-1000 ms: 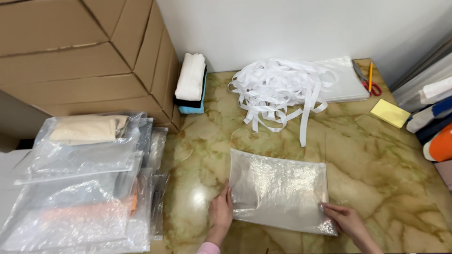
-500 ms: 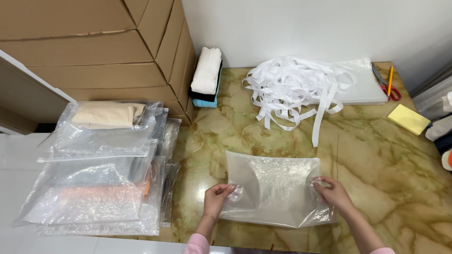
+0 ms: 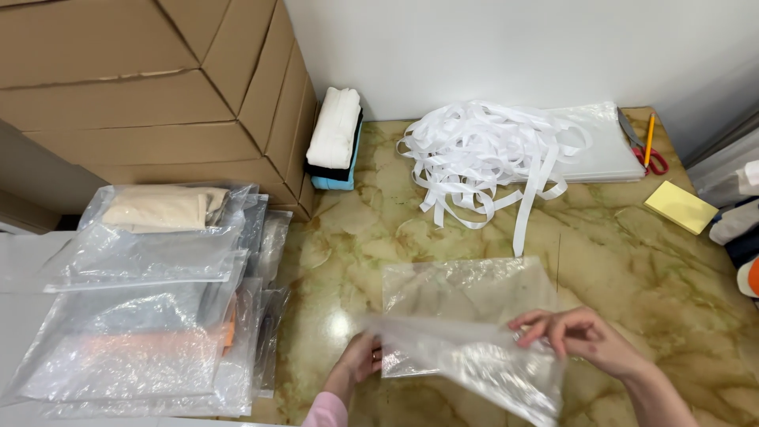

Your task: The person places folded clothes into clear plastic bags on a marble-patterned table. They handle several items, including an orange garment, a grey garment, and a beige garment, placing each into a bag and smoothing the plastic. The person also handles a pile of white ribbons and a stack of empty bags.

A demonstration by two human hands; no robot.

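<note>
**Clear bag lifted off the marble, both hands on it**

Left to right, from my head camera:

- Stack of packed clear bags (image 3: 150, 316) at far left: I make out at least three layers, one with a beige garment, one with something orange. Exact count unclear, the edges overlap.
- Cardboard boxes (image 3: 158, 87) behind them, stacked; at least three tiers.
- One pile of folded cloths (image 3: 336, 138) against the wall: white on top, dark and blue below.
- My left hand (image 3: 360, 360): fingers curled onto the left edge of the clear plastic bag (image 3: 466, 332); pinch mostly hidden behind the film.
- The bag sits front centre, near edge raised and folding over, far part still on the marble table (image 3: 672, 292).
- My right hand (image 3: 581, 336): thumb and fingertips closed on the bag's right edge, other fingers loosely spread.
- One tangle of white strips (image 3: 482, 158); strip count not tellable.
- One flat stack of clear sheets (image 3: 601, 150), one pair of scissors (image 3: 644, 154), one pencil (image 3: 648, 138), one yellow sticky pad (image 3: 681, 207).

Judgement on doing it well: keep both pinches at the edge and level, film taut, so it doesn't crumple or cling.
</note>
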